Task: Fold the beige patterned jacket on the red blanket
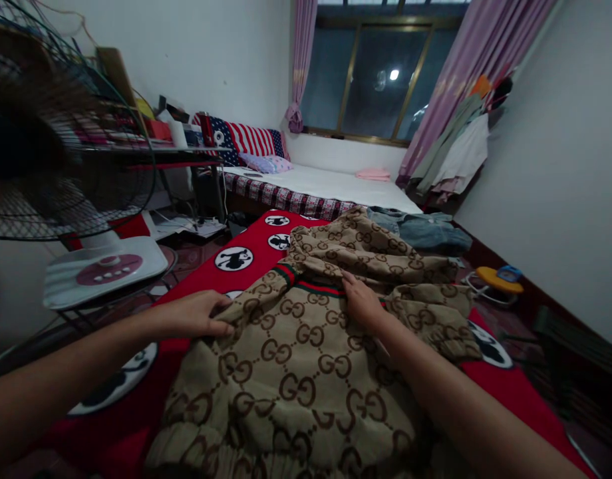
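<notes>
A tan jacket (306, 352) with a brown repeating letter pattern and a green-and-red striped band lies spread in front of me. Its gathered hem is nearest to me, and a sleeve (436, 319) with a gathered cuff lies to the right. At the jacket's left edge, my left hand (206, 316) touches the fabric with thumb and fingers apart. My right hand (363, 303) rests on the fabric near the striped band, fingers stretched forward; their undersides are hidden.
Under the jacket is a red cover (196, 286) with round black-and-white figures. Folded jeans (420, 229) lie beyond it. A spinning fan (61, 133) and a white stool (106, 266) stand left. A bed (316, 183) is by the window, a yellow stool (498, 279) at right.
</notes>
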`<action>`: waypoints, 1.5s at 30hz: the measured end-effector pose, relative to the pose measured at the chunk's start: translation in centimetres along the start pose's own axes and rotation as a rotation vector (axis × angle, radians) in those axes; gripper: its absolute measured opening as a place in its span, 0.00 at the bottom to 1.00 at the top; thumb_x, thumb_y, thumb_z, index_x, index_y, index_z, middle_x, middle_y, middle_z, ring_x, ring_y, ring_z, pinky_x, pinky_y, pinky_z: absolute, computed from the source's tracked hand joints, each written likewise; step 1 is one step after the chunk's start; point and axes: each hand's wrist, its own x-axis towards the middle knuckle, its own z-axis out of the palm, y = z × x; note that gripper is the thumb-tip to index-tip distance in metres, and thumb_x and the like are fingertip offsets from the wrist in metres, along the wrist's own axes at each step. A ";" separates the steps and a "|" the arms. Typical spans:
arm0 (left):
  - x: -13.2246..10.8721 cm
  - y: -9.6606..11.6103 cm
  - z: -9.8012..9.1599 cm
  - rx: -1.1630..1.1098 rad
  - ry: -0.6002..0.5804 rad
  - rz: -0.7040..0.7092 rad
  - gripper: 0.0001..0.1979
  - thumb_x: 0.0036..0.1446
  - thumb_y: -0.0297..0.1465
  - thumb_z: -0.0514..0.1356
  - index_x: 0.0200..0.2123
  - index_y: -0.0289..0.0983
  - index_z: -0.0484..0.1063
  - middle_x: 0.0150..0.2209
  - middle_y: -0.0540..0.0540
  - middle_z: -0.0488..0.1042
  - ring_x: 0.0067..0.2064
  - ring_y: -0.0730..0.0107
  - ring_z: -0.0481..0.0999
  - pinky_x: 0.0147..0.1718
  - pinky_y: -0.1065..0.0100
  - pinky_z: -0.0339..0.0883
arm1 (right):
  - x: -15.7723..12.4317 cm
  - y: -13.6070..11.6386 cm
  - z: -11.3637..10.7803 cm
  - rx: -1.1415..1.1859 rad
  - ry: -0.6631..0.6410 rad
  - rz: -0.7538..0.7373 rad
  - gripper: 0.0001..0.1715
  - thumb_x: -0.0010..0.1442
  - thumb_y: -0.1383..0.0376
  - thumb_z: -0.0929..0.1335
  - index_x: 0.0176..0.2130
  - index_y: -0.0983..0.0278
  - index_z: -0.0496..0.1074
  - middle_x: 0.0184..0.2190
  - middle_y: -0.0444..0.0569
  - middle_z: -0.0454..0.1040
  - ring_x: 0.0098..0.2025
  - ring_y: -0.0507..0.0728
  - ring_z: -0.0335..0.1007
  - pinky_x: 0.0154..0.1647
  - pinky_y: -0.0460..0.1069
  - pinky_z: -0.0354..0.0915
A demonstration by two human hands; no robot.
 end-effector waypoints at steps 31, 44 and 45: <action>17.4 7.0 12.2 0.518 0.636 0.386 0.27 0.63 0.48 0.51 0.63 0.48 0.63 0.67 0.41 0.56 0.68 0.48 0.52 0.63 0.42 0.43 | -0.9 8.1 2.4 0.265 0.838 0.378 0.17 0.58 0.64 0.60 0.45 0.67 0.69 0.48 0.60 0.70 0.54 0.63 0.64 0.58 0.60 0.59; 17.2 7.2 12.1 0.459 0.658 0.393 0.28 0.63 0.49 0.49 0.61 0.45 0.65 0.67 0.39 0.55 0.68 0.48 0.50 0.64 0.42 0.42 | 15.6 3.6 1.8 0.364 0.366 0.167 0.38 0.47 0.77 0.62 0.58 0.67 0.64 0.57 0.59 0.68 0.57 0.63 0.65 0.58 0.56 0.61; 17.1 7.2 12.1 0.451 0.658 0.395 0.28 0.63 0.50 0.49 0.62 0.46 0.64 0.67 0.40 0.55 0.68 0.48 0.50 0.64 0.42 0.41 | 16.1 3.8 2.5 0.399 0.319 0.182 0.41 0.46 0.76 0.64 0.60 0.67 0.62 0.57 0.59 0.68 0.56 0.63 0.66 0.56 0.56 0.62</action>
